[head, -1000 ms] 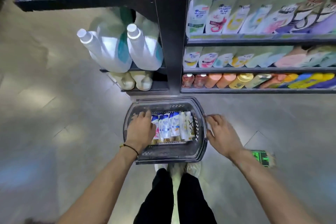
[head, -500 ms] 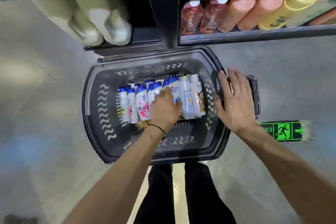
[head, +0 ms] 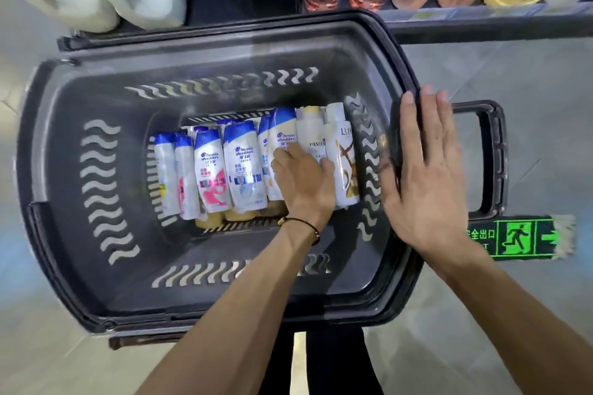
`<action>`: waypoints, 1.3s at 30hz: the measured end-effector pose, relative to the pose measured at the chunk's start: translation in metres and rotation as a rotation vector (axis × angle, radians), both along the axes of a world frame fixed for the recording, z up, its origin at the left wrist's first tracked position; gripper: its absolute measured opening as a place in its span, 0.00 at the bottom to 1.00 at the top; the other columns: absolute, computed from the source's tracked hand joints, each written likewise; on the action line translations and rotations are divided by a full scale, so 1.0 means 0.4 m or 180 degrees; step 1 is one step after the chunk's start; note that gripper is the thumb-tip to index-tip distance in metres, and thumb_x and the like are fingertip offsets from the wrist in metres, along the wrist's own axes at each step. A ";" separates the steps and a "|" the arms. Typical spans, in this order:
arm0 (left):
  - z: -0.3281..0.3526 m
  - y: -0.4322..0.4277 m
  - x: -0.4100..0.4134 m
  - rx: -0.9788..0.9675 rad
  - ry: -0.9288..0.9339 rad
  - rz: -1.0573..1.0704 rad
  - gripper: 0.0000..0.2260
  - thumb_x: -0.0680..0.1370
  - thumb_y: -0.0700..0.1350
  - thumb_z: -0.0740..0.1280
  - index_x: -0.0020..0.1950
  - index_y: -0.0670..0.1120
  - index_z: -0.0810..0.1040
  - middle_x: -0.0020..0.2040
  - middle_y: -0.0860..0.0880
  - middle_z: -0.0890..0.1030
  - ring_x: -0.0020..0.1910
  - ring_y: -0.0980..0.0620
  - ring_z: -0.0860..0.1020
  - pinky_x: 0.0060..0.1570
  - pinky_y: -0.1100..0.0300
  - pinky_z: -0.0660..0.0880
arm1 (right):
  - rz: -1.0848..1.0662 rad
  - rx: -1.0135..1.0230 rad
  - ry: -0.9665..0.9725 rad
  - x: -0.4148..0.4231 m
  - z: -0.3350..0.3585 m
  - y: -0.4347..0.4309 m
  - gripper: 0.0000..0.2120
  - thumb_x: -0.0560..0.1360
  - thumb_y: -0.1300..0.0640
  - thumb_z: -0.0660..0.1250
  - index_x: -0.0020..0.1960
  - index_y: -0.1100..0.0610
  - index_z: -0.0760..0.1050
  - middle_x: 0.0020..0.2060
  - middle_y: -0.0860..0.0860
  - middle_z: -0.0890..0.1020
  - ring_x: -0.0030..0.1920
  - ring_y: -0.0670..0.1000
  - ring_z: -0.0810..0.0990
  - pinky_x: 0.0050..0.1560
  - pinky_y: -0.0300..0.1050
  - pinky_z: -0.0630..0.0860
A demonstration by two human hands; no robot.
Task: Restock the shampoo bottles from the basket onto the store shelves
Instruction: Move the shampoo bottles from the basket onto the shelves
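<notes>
Where left hand point(head: 303, 184) covers shampoo bottles point(head: 244, 167), grip unclear.

White shampoo bottles point(head: 244, 167) lay side by side in one row on the floor of a dark plastic basket point(head: 106, 276); most had blue caps, and two pale-capped ones sat at the right end.

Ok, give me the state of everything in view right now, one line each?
basket: on the floor, open, still stocked
shampoo bottles: lying flat in a row on the basket bottom
left hand: down on the Head & Shoulders bottle beside the Pantene; grip unclear
right hand: open, flat on the basket's right rim
basket handle: folded out to the right
bottom shelf: stocked
</notes>
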State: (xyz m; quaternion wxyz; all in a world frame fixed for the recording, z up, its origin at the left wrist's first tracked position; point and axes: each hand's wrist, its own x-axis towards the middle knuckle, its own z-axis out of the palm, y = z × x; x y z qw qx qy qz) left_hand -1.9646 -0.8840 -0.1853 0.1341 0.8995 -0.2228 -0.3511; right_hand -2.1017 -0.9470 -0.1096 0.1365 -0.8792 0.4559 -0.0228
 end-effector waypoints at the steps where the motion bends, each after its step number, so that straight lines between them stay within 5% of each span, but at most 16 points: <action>1: -0.002 0.001 0.001 0.0007 0.0025 0.0023 0.21 0.81 0.50 0.67 0.68 0.38 0.69 0.68 0.38 0.69 0.65 0.39 0.69 0.65 0.50 0.66 | 0.0012 -0.0011 0.0012 0.001 0.001 0.000 0.34 0.81 0.57 0.59 0.82 0.62 0.47 0.81 0.60 0.49 0.82 0.59 0.44 0.79 0.60 0.52; 13: 0.043 0.039 0.031 -0.0578 -0.0157 -0.0113 0.18 0.80 0.48 0.68 0.64 0.39 0.71 0.61 0.44 0.68 0.56 0.43 0.75 0.55 0.52 0.76 | -0.0082 0.0045 0.0029 0.011 0.017 0.004 0.36 0.80 0.58 0.61 0.82 0.61 0.47 0.82 0.59 0.49 0.82 0.58 0.44 0.81 0.57 0.50; 18: 0.075 0.070 0.112 -0.0965 0.0332 0.0560 0.16 0.78 0.48 0.72 0.61 0.43 0.73 0.57 0.50 0.68 0.52 0.46 0.76 0.53 0.55 0.77 | -0.0112 0.0017 0.0134 0.016 0.029 0.004 0.36 0.78 0.54 0.60 0.82 0.59 0.49 0.82 0.59 0.51 0.82 0.59 0.46 0.79 0.63 0.51; 21: 0.113 0.122 0.196 -0.1274 0.0703 0.0763 0.09 0.79 0.48 0.72 0.53 0.50 0.73 0.54 0.49 0.77 0.49 0.49 0.80 0.43 0.61 0.77 | 0.0104 -0.0282 0.0124 0.043 0.056 0.019 0.35 0.78 0.52 0.61 0.81 0.61 0.56 0.80 0.62 0.57 0.81 0.62 0.52 0.78 0.64 0.54; 24: 0.160 0.172 0.277 -0.1352 0.1312 0.1179 0.10 0.81 0.44 0.70 0.57 0.46 0.72 0.50 0.47 0.85 0.40 0.56 0.83 0.37 0.63 0.76 | 0.0235 0.0040 0.0063 0.123 0.040 0.068 0.28 0.79 0.56 0.60 0.76 0.66 0.63 0.71 0.66 0.69 0.70 0.66 0.69 0.69 0.65 0.69; 26: 0.174 0.203 0.318 -0.1276 0.1497 0.1246 0.12 0.82 0.44 0.69 0.61 0.43 0.70 0.45 0.46 0.86 0.37 0.55 0.83 0.33 0.58 0.79 | 0.0020 0.0620 0.0517 0.171 -0.006 0.093 0.31 0.79 0.55 0.61 0.78 0.66 0.58 0.71 0.66 0.68 0.69 0.66 0.70 0.69 0.62 0.71; 29: 0.163 0.248 0.367 -0.1231 0.1552 0.1376 0.14 0.82 0.46 0.69 0.63 0.43 0.70 0.50 0.38 0.85 0.43 0.43 0.82 0.46 0.39 0.81 | -0.0787 0.1491 0.0781 0.217 -0.073 0.105 0.39 0.78 0.60 0.66 0.80 0.66 0.45 0.74 0.66 0.63 0.73 0.66 0.63 0.73 0.58 0.66; 32: 0.153 0.286 0.392 -0.1241 0.1625 0.1401 0.10 0.83 0.46 0.66 0.62 0.46 0.70 0.54 0.40 0.84 0.46 0.42 0.85 0.40 0.47 0.83 | -0.1114 0.1459 0.1007 0.242 -0.122 0.105 0.43 0.77 0.65 0.66 0.80 0.67 0.41 0.73 0.68 0.63 0.72 0.67 0.63 0.72 0.58 0.65; 36: 0.160 0.313 0.404 -0.1449 0.2176 0.1714 0.07 0.85 0.44 0.62 0.62 0.49 0.67 0.49 0.42 0.83 0.38 0.44 0.85 0.33 0.48 0.83 | -0.1283 0.1332 0.0877 0.253 -0.183 0.108 0.44 0.78 0.50 0.69 0.78 0.70 0.47 0.65 0.67 0.74 0.65 0.65 0.70 0.66 0.55 0.60; 39: 0.156 0.325 0.405 -0.1483 0.2170 0.1634 0.06 0.85 0.45 0.62 0.59 0.52 0.66 0.46 0.40 0.83 0.33 0.41 0.82 0.29 0.49 0.81 | -0.1408 0.1412 0.0717 0.252 -0.201 0.130 0.37 0.77 0.45 0.69 0.73 0.70 0.60 0.65 0.66 0.70 0.63 0.66 0.69 0.67 0.56 0.64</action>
